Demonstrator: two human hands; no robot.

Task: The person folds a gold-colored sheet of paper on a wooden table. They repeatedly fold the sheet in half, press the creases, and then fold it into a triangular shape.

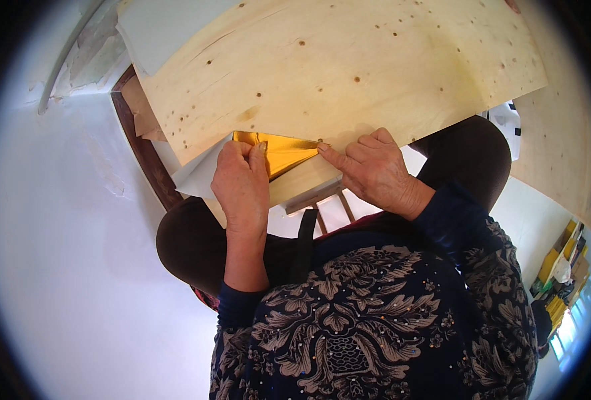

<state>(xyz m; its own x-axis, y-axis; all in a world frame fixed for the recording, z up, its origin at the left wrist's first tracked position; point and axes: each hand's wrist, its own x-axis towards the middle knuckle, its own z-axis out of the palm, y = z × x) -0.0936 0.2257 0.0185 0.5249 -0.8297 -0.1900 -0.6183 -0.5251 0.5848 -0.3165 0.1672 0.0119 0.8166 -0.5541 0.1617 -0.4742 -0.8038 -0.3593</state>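
Observation:
A sheet of shiny gold foil paper (282,156), folded into a shape that narrows to the right, lies at the near edge of the wooden board. My left hand (241,173) pinches its left part between thumb and fingers. The index fingertip of my right hand (379,167) is on the pointed right tip of the foil. The other fingers of that hand are curled, and its thumb is mostly hidden. A white sheet (202,172) sticks out to the left of the foil, partly behind my left hand.
The large pale plywood board (349,60) carries many dark knots. At its far left lies a grey-white sheet (165,30). A brown wooden frame (145,153) runs along the left. My knees (472,157) are under the board's near edge. Yellow items (555,260) are piled at the far right.

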